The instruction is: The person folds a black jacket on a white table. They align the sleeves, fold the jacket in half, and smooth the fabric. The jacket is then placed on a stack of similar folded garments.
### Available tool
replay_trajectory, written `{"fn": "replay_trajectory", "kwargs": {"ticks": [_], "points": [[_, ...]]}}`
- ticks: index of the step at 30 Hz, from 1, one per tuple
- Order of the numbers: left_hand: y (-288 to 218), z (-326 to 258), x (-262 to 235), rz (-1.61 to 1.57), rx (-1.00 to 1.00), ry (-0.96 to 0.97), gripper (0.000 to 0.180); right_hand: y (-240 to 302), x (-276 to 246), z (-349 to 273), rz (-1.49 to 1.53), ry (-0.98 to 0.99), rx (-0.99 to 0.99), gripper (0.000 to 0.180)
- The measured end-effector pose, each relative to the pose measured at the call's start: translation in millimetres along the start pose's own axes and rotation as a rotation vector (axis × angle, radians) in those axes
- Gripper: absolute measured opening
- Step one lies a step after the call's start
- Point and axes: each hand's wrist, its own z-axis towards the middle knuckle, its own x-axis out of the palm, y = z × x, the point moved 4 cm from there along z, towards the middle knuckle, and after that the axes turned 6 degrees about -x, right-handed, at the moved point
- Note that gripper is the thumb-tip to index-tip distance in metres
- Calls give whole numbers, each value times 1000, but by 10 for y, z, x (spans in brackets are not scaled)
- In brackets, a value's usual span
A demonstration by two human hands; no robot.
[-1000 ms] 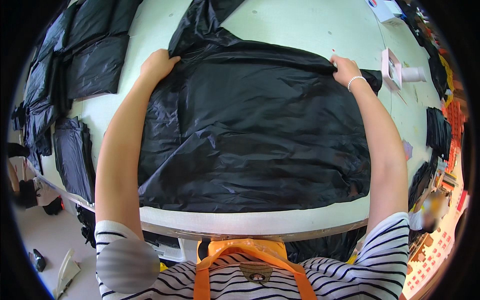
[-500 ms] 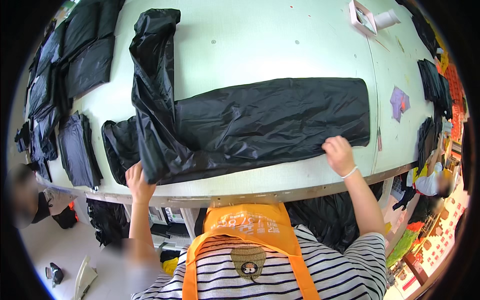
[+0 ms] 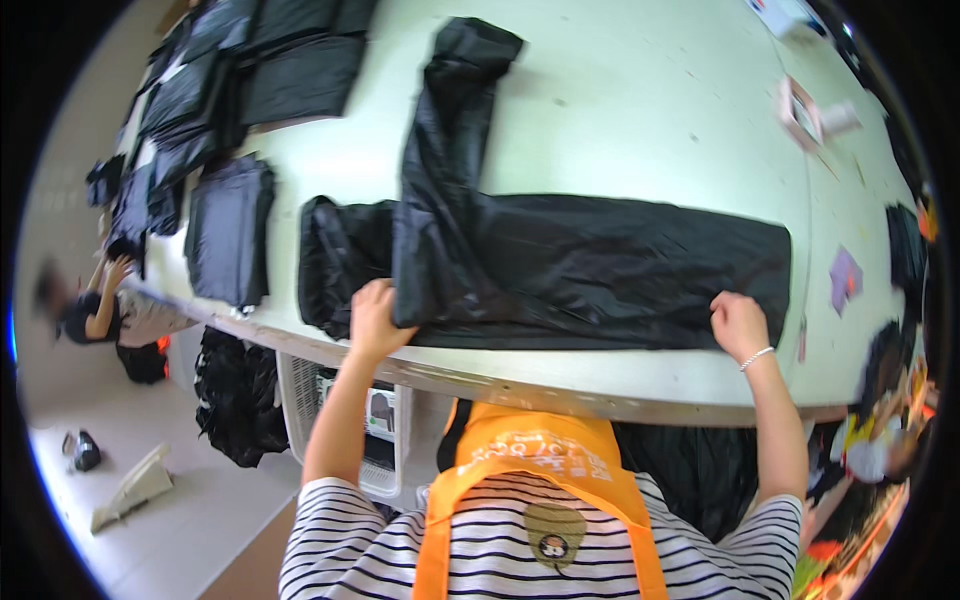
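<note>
Black shiny garment (image 3: 590, 265) now folded into long band, frame centre, near table (image 3: 640, 110) edge; a second ago it lay spread wide. Our left hand (image 3: 375, 320) pinches left end, right hand (image 3: 738, 325) presses flat on right corner. Fold well underway.

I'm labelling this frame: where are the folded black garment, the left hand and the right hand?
folded black garment (image 3: 600, 265), head view, middle of the folded panel.
left hand (image 3: 375, 320), head view, back of the hand.
right hand (image 3: 738, 325), head view, back of the hand.

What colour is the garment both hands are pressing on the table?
Black, slightly shiny: the garment under the left hand and right hand, head view.
</note>
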Motion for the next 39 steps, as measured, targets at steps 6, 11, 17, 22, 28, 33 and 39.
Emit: {"fn": "replay_trajectory", "kwargs": {"ticks": [6,11,17,22,28,33,39], "points": [[-8,-73,-48,-11,-30,-26,52,2009,-1057,1786,322,-440,-604,23],[22,-58,-23,-55,-65,-13,50,2860,-995,3840,258,-591,-309,38],[101,-71,0,-115,-67,-12,52,2633,-802,4947,601,-319,-17,64],[114,-34,-97,-175,-64,57,48,1672,-1348,3806,496,-120,-73,51],[162,48,-216,-134,-69,-54,33,245,-2561,479,1247,-493,-292,44],[70,173,-156,-46,-78,-19,31,-1087,-829,-1060,782,-243,394,52],[2,213,-82,72,-26,23,26,-933,317,-1051,1284,-122,599,43]]}}
